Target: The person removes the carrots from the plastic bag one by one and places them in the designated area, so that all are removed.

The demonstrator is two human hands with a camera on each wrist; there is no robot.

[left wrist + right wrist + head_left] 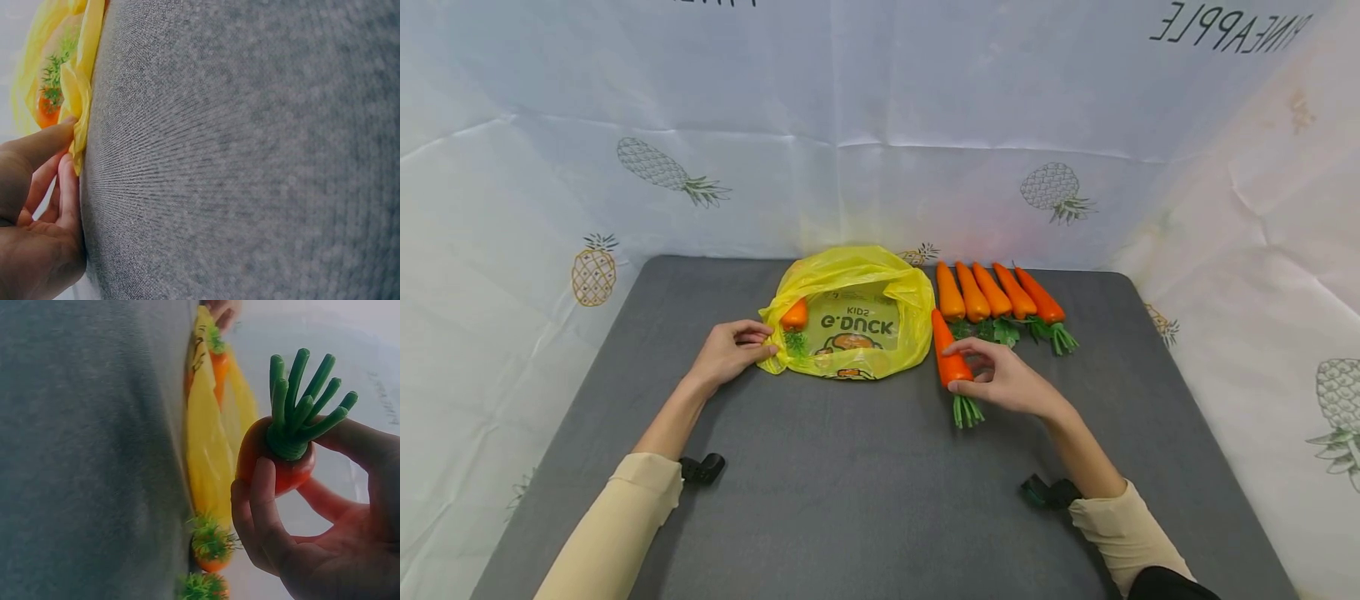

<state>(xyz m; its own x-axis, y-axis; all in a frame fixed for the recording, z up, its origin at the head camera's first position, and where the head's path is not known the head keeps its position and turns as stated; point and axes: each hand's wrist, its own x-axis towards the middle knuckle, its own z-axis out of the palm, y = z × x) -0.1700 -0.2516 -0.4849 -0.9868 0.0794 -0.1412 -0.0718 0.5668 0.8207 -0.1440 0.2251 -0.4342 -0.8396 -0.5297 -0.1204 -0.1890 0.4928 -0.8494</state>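
Note:
My left hand pinches the left edge of a yellow plastic bag between thumb and fingers. The bag lies with its mouth spread, and one carrot with feathery green leaves shows inside at the left. In my right hand is a red-orange carrot, gripped round its thick end just right of the bag. Its short green stalks point toward the wrist in the right wrist view, and its tip points away. In the left wrist view, thumb and fingers hold a fold of the bag's rim.
Several carrots lie in a row at the back right, tips away, green tops toward me. The rightmost carrot has stubby stalks. A grey table lies beneath everything, with a pineapple-print cloth hanging behind it.

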